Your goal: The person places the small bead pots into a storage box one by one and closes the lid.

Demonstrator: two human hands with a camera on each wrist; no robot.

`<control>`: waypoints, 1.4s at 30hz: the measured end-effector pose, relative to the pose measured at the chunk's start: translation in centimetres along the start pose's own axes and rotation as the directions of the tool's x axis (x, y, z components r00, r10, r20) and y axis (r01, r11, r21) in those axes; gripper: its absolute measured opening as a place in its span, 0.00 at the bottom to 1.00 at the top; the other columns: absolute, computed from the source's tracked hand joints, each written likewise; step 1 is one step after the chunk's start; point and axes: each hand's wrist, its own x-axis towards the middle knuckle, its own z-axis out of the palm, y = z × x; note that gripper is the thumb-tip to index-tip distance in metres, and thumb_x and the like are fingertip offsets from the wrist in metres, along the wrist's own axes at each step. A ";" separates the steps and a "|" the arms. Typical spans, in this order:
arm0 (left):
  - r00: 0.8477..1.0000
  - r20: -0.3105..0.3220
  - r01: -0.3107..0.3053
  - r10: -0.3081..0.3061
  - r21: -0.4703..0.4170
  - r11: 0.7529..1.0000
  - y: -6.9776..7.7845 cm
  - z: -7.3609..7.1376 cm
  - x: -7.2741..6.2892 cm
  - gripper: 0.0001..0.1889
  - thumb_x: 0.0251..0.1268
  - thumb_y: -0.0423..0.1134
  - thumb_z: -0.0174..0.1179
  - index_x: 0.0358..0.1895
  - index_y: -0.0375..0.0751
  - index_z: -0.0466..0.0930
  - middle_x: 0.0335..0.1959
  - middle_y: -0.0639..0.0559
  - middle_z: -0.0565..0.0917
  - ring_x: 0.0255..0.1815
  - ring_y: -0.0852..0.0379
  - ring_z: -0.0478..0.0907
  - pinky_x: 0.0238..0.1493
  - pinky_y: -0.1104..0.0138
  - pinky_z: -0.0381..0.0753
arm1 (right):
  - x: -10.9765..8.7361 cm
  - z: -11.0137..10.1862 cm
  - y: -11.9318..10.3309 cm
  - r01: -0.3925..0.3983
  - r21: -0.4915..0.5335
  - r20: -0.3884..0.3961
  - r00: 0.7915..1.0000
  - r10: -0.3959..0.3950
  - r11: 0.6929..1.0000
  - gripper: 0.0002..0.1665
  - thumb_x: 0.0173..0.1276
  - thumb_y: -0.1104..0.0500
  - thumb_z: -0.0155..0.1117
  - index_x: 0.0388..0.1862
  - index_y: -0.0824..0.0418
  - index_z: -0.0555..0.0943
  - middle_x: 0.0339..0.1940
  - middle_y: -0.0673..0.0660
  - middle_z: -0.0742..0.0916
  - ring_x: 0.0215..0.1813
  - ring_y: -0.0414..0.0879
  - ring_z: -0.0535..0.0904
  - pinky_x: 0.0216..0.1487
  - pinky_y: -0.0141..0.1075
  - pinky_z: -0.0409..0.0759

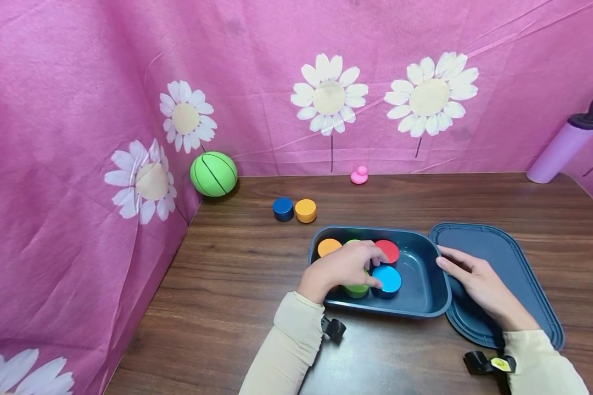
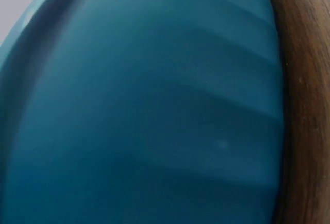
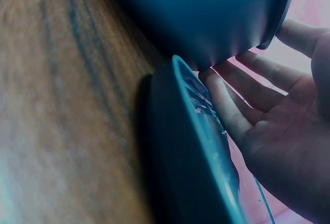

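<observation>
My left hand reaches over the near left of a dark blue plastic box. Its thumb lies against the left edge of a light blue disc, and its bent fingers come round the far side. Beyond those fingertips is a red disc. An orange disc and a green disc also sit in the box, partly covered by the hand. My right hand rests at the box's right end. In the right wrist view its nearly straight fingers touch the outer wall, the thumb near the rim.
A dark blue lid lies beneath my right hand, against the box. Behind the box stand a navy disc and a yellow-orange disc. Farther back are a green ball, a pink toy duck and a purple pump.
</observation>
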 end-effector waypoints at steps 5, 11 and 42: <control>0.997 -0.062 -0.046 0.041 -0.079 0.996 -0.6 -0.6 -0.5 0.22 0.66 0.46 0.68 0.62 0.46 0.80 0.50 0.56 0.83 0.45 0.65 0.76 0.42 0.80 0.75 | 0.0 0.0 0.0 0.002 0.002 0.000 1.000 -0.002 1.000 0.39 0.81 0.43 0.48 0.80 0.66 0.58 0.77 0.75 0.64 0.74 0.71 0.60 0.65 0.73 0.62; 0.962 -0.271 -0.101 0.045 -0.197 0.975 -2.0 -1.9 -1.8 0.16 0.70 0.41 0.64 0.58 0.41 0.82 0.49 0.52 0.85 0.46 0.62 0.78 0.43 0.79 0.77 | 0.1 0.0 0.0 0.011 0.001 -0.003 1.000 -0.011 1.000 0.39 0.81 0.43 0.48 0.79 0.66 0.59 0.77 0.75 0.65 0.73 0.71 0.60 0.64 0.73 0.62; 0.230 -0.605 0.185 -0.762 -0.742 0.645 -14.3 -1.5 -4.3 0.32 0.57 0.35 0.74 0.66 0.40 0.75 0.58 0.39 0.80 0.55 0.44 0.79 0.61 0.54 0.75 | 0.1 -0.1 0.1 0.012 -0.029 -0.013 1.000 -0.012 1.000 0.38 0.81 0.43 0.48 0.79 0.65 0.59 0.77 0.74 0.66 0.73 0.70 0.61 0.66 0.68 0.65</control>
